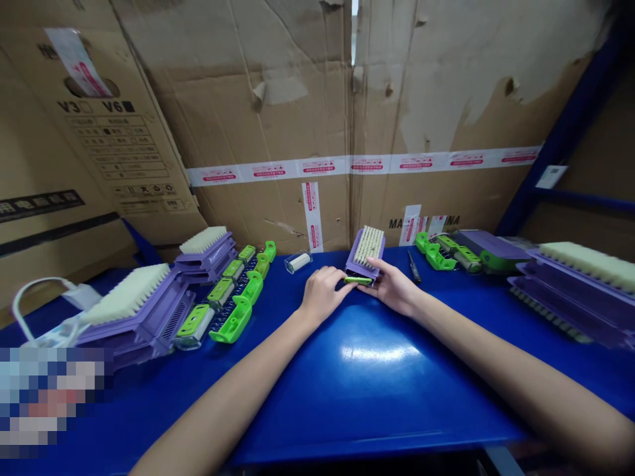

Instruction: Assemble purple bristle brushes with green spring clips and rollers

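Note:
In front of me, a purple plastic housing with a ridged cream pad is tilted up above the table. My right hand is closed around its right side, the thumb near the lower edge of the pad. My left hand pinches a bright green plastic piece at the housing's lower end. Whether the green piece is seated in the housing or just held against it, I cannot tell. A dark screwdriver lies right of my right hand. A small clear case with a white block lies beyond my left hand.
Stacked purple housings with cream pads stand at the left, beside rows of green-topped modules and green end pieces. More purple housings and green parts are at the right. Cardboard walls the blue table's back.

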Available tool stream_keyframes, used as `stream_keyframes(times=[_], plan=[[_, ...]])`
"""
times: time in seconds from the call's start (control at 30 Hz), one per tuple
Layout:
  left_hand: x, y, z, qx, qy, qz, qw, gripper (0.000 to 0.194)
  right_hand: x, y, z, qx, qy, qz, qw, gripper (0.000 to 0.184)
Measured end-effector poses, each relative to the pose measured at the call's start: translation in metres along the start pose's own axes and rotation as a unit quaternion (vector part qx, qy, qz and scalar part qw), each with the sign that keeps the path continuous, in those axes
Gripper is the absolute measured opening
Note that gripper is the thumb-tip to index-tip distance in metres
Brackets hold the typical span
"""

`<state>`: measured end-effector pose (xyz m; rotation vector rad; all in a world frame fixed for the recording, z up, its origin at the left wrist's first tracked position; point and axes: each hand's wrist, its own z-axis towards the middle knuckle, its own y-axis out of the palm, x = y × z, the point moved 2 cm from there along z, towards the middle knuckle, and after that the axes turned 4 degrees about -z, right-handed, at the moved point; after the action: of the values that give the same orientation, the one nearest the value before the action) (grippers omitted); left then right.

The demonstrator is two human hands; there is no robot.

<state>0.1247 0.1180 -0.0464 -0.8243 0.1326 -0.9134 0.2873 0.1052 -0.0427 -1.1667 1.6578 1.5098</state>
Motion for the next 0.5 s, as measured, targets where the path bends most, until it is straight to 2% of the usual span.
stream_keyframes(times=[0.1, 0.23, 0.4, 0.5], plan=[[0.0004, -0.0006, -0.0006, 0.022, 0.008, 0.051, 0.998, 0.020, 0.0015, 0.0011, -0.0004, -0.004, 0.006, 0.007, 1.000, 0.021], [-0.0007, -0.0010, -0.0010, 0.034, 0.017, 0.069, 0.997, 0.028, 0.0020, 0.0013, -0.0003, -0.008, 0.005, 0.002, 1.000, 0.022], [0.0026, -0.0030, -0.0007, 0.007, 0.044, 0.135, 0.990, 0.032, 0.0014, 0.0017, -0.0013, -0.007, 0.000, 0.004, 1.000, 0.022], [0.0049, -0.0045, -0.0003, -0.016, 0.038, 0.151, 0.988, 0.036, 0.0009, 0.0021, -0.0023, -0.016, 0.000, 0.007, 1.000, 0.022]])
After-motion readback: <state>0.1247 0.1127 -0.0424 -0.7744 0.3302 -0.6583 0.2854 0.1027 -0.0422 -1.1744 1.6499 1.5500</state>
